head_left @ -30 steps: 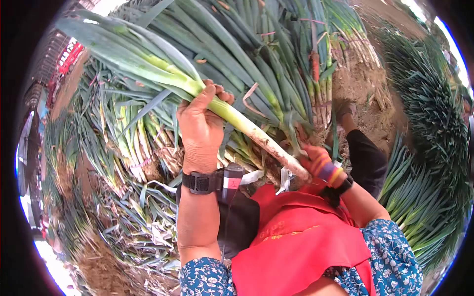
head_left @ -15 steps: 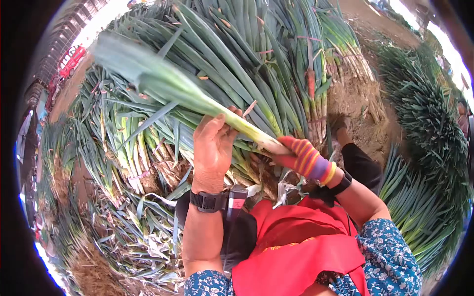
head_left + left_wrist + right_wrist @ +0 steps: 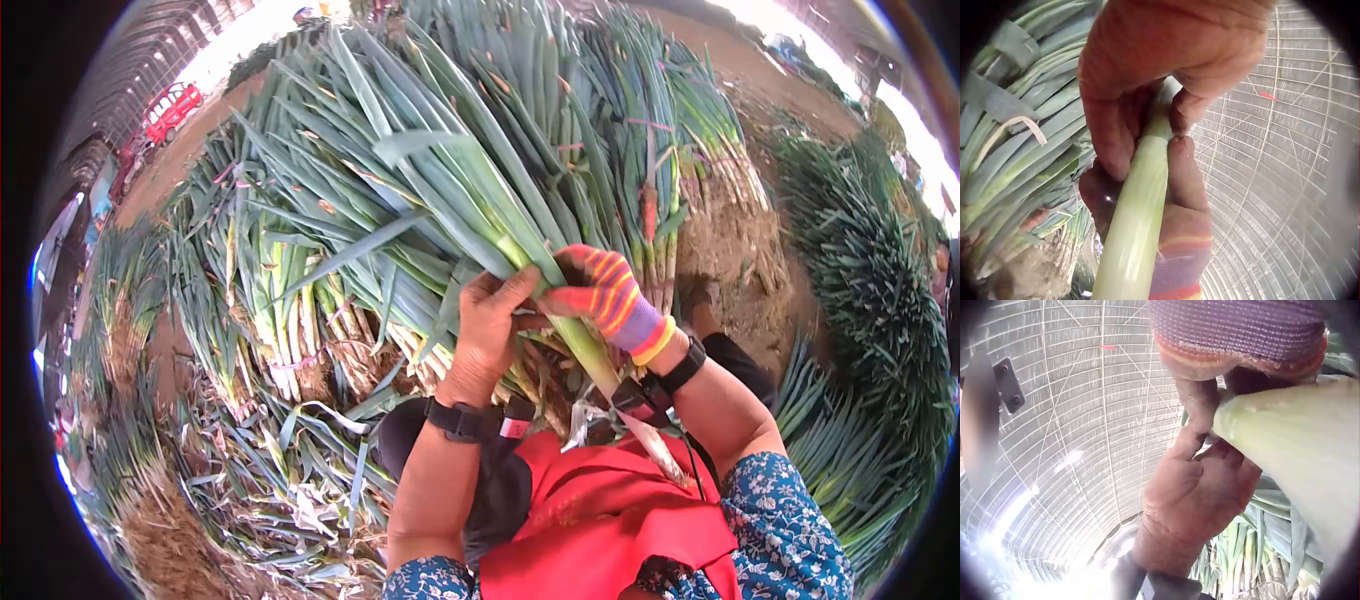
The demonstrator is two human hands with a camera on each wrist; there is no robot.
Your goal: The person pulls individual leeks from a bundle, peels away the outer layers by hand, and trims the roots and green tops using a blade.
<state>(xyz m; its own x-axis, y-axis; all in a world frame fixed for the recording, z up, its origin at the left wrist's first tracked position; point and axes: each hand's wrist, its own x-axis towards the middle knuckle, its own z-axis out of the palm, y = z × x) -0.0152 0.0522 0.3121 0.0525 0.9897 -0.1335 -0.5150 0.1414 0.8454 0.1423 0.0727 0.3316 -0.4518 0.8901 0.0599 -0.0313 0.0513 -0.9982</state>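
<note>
A large green onion (image 3: 588,350) slants in front of the person, its leaves pointing up and away and its white end lying over the red apron (image 3: 610,510). In the head view the bare left hand (image 3: 492,325) pinches it where the leaves meet the pale shaft. Right beside it, the right hand (image 3: 608,300), in a striped fingerless glove, pinches the same spot from the other side. The left wrist view shows both thumbs close together on the smooth pale shaft (image 3: 1132,219). Some fingertips are hidden behind the stalk.
A big heap of green onions (image 3: 400,190) lies just ahead, with tied bundles (image 3: 290,340) at left. Stripped leaves (image 3: 310,490) litter the ground at lower left. More onions (image 3: 850,250) are piled at right. A red vehicle (image 3: 172,110) stands far off.
The right hand has moved from the root end up the stalk to meet the left hand. The onion has swung more upright, and its white end has come down over the apron.
</note>
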